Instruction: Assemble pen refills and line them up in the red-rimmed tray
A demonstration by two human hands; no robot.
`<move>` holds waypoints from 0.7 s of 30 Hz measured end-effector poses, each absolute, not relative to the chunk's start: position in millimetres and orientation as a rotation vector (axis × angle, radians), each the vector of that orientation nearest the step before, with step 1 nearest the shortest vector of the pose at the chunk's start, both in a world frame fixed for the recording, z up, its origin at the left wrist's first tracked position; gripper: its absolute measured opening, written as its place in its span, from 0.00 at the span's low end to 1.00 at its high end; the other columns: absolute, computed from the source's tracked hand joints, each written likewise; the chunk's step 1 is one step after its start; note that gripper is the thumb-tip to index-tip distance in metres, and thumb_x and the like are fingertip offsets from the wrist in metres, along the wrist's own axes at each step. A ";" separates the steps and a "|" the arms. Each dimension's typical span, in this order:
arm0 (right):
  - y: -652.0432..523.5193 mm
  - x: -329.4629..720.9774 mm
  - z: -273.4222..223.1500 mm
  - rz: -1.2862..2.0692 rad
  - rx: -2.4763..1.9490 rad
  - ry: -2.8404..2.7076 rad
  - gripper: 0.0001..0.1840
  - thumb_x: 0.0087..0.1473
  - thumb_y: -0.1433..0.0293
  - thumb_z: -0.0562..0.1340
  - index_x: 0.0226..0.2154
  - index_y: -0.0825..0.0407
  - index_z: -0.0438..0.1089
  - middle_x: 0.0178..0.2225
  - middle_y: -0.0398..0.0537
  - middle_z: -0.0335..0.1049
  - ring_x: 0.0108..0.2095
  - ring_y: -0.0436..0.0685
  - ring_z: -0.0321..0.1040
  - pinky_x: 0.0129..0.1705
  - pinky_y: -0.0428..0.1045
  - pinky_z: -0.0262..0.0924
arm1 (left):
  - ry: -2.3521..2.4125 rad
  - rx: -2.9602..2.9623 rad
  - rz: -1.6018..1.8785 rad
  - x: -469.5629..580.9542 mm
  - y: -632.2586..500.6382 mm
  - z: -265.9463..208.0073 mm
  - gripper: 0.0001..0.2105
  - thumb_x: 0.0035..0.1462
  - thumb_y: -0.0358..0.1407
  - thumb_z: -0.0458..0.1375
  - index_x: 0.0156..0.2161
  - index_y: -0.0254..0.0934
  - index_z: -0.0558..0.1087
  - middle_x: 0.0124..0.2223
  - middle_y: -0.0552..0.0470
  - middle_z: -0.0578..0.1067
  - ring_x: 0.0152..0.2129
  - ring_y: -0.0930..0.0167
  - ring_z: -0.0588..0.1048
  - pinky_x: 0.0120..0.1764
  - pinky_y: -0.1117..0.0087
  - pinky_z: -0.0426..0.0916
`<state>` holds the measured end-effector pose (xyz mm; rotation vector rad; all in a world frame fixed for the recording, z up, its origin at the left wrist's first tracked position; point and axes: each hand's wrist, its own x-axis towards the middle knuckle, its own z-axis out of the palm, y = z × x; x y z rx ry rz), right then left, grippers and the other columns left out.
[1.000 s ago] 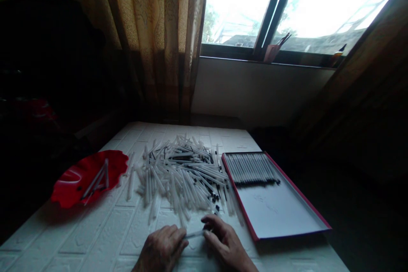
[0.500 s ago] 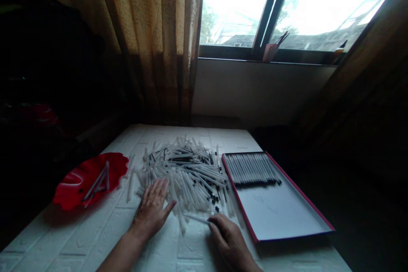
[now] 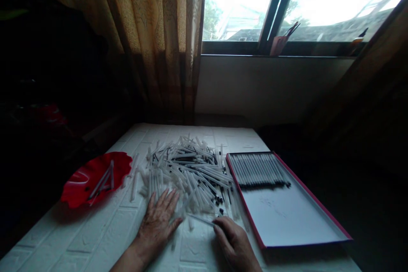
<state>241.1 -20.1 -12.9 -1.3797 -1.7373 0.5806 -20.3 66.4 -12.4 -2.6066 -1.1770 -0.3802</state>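
Observation:
A heap of clear plastic pen barrels (image 3: 204,172), mixed with black caps and dark pieces, covers the middle of the table. My left hand (image 3: 160,216) lies flat, fingers spread, at the heap's near left edge, touching some barrels. Between its thumb and fingers I see nothing gripped. My right hand (image 3: 234,240) is closed round one end of a thin clear pen (image 3: 201,220), whose other end points left toward the left hand. Right of the heap, a red-edged shallow box (image 3: 299,216) holds a neat row of pens (image 3: 259,170) with black ends along its far side.
A red wavy-rimmed bowl (image 3: 75,187) with several barrels stands at the left. The white brick-patterned table (image 3: 86,231) ends in dark surroundings on both sides. Behind it are a curtain (image 3: 159,29) and a window, with a pink holder (image 3: 278,45) on the sill.
The view has shifted slightly, so the table items appear a little further right. My left hand has slid nearer to me along the heap's edge. My right hand still grips the pen.

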 end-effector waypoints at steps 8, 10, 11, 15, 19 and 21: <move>-20.5 240.8 -16.6 0.550 -1.425 -1.653 0.12 0.60 0.68 0.55 0.40 0.54 0.72 0.32 0.51 0.77 0.32 0.56 0.76 0.36 0.44 0.69 | -1.388 -2.645 -0.462 -30.3 87.1 16.0 0.13 0.62 0.36 0.53 0.48 0.39 0.75 0.51 0.47 0.77 0.53 0.58 0.69 0.60 0.51 0.44; -20.6 240.6 -16.0 0.528 -1.408 -1.646 0.11 0.60 0.69 0.56 0.41 0.53 0.72 0.34 0.51 0.78 0.34 0.57 0.76 0.37 0.44 0.69 | -1.476 -2.653 -0.454 -19.7 96.1 24.0 0.12 0.61 0.32 0.53 0.48 0.39 0.75 0.49 0.47 0.78 0.51 0.59 0.70 0.59 0.51 0.49; -20.5 240.4 -15.5 0.513 -1.390 -1.644 0.11 0.59 0.69 0.56 0.41 0.53 0.72 0.35 0.52 0.78 0.35 0.57 0.76 0.38 0.44 0.69 | -1.488 -2.659 -0.448 -13.9 100.9 27.5 0.12 0.61 0.30 0.54 0.48 0.39 0.75 0.48 0.47 0.78 0.49 0.60 0.71 0.58 0.52 0.51; -19.7 239.5 -12.7 0.458 -1.316 -1.640 0.12 0.58 0.70 0.56 0.42 0.52 0.74 0.37 0.52 0.79 0.38 0.56 0.77 0.41 0.44 0.69 | -1.511 -2.688 -0.375 7.1 118.4 38.1 0.10 0.57 0.29 0.57 0.43 0.40 0.77 0.43 0.48 0.78 0.44 0.61 0.73 0.52 0.57 0.59; -18.6 239.5 -8.9 0.484 -1.308 -1.655 0.12 0.59 0.70 0.56 0.42 0.52 0.74 0.37 0.52 0.79 0.39 0.56 0.76 0.42 0.44 0.69 | -1.515 -2.715 -0.260 19.9 125.2 48.1 0.07 0.55 0.31 0.60 0.39 0.40 0.77 0.40 0.48 0.77 0.42 0.60 0.72 0.48 0.59 0.61; -17.8 239.5 -8.0 0.497 -1.315 -1.659 0.13 0.59 0.71 0.56 0.41 0.52 0.75 0.37 0.53 0.79 0.39 0.56 0.76 0.42 0.44 0.69 | -1.502 -2.730 -0.202 24.5 125.2 53.1 0.06 0.55 0.32 0.61 0.39 0.40 0.77 0.41 0.49 0.77 0.43 0.60 0.72 0.48 0.59 0.61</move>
